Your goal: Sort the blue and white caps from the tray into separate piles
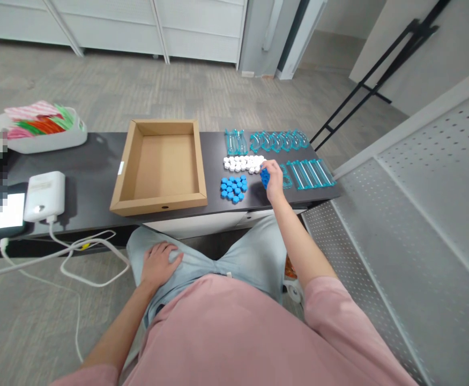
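My right hand is over the right part of the dark tabletop, its fingers closed on a dark blue bumpy piece whose exact kind I cannot make out. Just left of it lie a cluster of small white hexagonal pieces and a cluster of bright blue hexagonal pieces. Teal-edged clear straight pieces are lined up to the right, and similar curved pieces form a row behind. A shorter group of clear teal pieces stands at that row's left. My left hand rests flat on my thigh, fingers spread, holding nothing.
An open cardboard box occupies the middle of the table. At the left are a white bin with colourful items, a white power bank and cables. A perforated grey panel stands at the right.
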Demonstrator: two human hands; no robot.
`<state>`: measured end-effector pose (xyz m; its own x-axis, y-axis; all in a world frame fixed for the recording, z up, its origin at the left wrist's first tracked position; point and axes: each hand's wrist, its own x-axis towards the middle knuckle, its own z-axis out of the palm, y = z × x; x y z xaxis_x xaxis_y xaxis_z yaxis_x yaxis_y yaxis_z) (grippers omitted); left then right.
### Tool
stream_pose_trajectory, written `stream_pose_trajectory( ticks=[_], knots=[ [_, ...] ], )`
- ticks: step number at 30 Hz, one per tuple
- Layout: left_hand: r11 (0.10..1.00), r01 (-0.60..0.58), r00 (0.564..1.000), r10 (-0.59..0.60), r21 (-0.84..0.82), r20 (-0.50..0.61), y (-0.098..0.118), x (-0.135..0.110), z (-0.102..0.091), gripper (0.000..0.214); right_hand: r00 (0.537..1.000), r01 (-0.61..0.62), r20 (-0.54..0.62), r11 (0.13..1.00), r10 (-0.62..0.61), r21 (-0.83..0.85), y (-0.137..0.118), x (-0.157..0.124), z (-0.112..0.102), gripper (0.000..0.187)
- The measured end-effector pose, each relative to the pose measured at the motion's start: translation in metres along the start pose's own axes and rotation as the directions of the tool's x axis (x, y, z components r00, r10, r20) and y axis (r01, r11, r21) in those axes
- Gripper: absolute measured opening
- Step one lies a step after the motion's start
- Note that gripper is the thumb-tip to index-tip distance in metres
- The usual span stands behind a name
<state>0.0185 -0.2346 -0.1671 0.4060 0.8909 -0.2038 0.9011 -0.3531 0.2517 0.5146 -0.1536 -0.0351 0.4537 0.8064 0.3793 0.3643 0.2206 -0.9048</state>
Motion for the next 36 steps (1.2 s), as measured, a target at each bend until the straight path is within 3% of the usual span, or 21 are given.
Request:
stream_pose_trajectory(
  ticks=[3, 7, 10, 13, 16, 18, 21, 24, 27, 31, 34, 36],
  knots=[
    [1.000, 0.004, 1.000, -0.004, -0.017, -0.011, 0.001, 0.001, -0.001, 0.031, 0.982, -0.104, -0.117, 0.947, 0.145, 0.303, -0.020, 0.017, 0.024, 0.063],
    [0.997, 0.016, 0.999, -0.018, -0.074, -0.032, 0.006, 0.001, -0.003, 0.025, 0.987, -0.145, 0.002, 0.896, 0.158, 0.421, -0.053, 0.039, 0.078, 0.069],
    [0.991, 0.010, 0.999, -0.017, -0.136, -0.050, 0.009, 0.002, -0.004, 0.023, 0.975, -0.137, 0.212, 0.922, 0.061, 0.363, -0.075, 0.046, 0.136, 0.071],
    [0.987, 0.015, 0.998, -0.025, -0.160, -0.064, 0.010, 0.003, -0.004, 0.022, 0.911, -0.041, 0.411, 0.980, -0.044, 0.197, -0.093, 0.044, 0.201, 0.071],
    [0.984, 0.015, 0.997, -0.028, -0.178, -0.069, 0.010, 0.003, -0.004, 0.019, 0.849, 0.110, 0.519, 0.994, -0.096, 0.004, -0.104, 0.037, 0.255, 0.065],
    [0.982, 0.015, 0.997, -0.029, -0.189, -0.068, 0.009, 0.004, -0.005, 0.018, 0.814, 0.155, 0.576, 0.985, -0.080, -0.081, -0.106, 0.032, 0.280, 0.057],
    [0.979, 0.020, 0.997, -0.034, -0.204, -0.064, 0.009, 0.004, -0.007, 0.016, 0.778, 0.172, 0.625, 0.979, -0.064, -0.113, -0.103, 0.028, 0.299, 0.043],
    [0.975, 0.026, 0.998, -0.039, -0.219, -0.054, 0.010, 0.005, -0.009, 0.017, 0.791, 0.170, 0.605, 0.982, -0.085, -0.086, -0.100, 0.030, 0.294, 0.033],
    [0.973, 0.023, 0.998, -0.034, -0.228, -0.044, 0.010, 0.005, -0.011, 0.017, 0.828, 0.188, 0.539, 0.982, -0.156, -0.004, -0.101, 0.036, 0.261, 0.039],
    [0.972, 0.024, 0.999, -0.031, -0.233, -0.027, 0.010, 0.004, -0.014, 0.018, 0.899, 0.263, 0.358, 0.965, -0.253, 0.020, -0.097, 0.040, 0.173, 0.047],
    [0.973, 0.027, 0.999, -0.031, -0.231, -0.015, 0.010, 0.004, -0.016, 0.021, 0.941, 0.285, 0.221, 0.952, -0.256, -0.110, -0.081, 0.030, 0.097, 0.044],
    [0.973, 0.027, 1.000, -0.029, -0.229, -0.009, 0.010, 0.004, -0.017, 0.024, 0.948, 0.284, 0.217, 0.928, -0.234, -0.241, -0.067, 0.015, 0.057, 0.043]
  ],
)
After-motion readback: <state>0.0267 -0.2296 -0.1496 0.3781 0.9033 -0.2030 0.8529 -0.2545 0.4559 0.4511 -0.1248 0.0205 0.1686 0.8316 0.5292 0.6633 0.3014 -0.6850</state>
